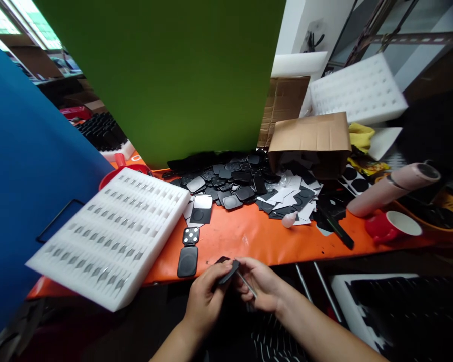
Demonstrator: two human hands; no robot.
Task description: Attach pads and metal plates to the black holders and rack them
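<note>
My left hand [202, 301] is closed around a small flat black piece [229, 273], held just off the table's front edge. My right hand [264, 284] comes up to the piece from the other side, its fingers curled around a thin metal tool [248, 285] whose kind I cannot make out. The tool's far end reaches the black piece. To the left of my hands lies a hinged black pad [187, 260], opened out, with white dots on its smaller half. Behind it is a black card [201, 214] with a white top part.
An orange-covered table [234, 236] carries a heap of black pads [230, 183] and loose cards [287, 198]. On the left leans a slotted white foam tray [136, 221]. To the right are a cardboard box [311, 133], a pink bottle [385, 193] and a red mug [379, 229]. A green panel [173, 75] stands behind.
</note>
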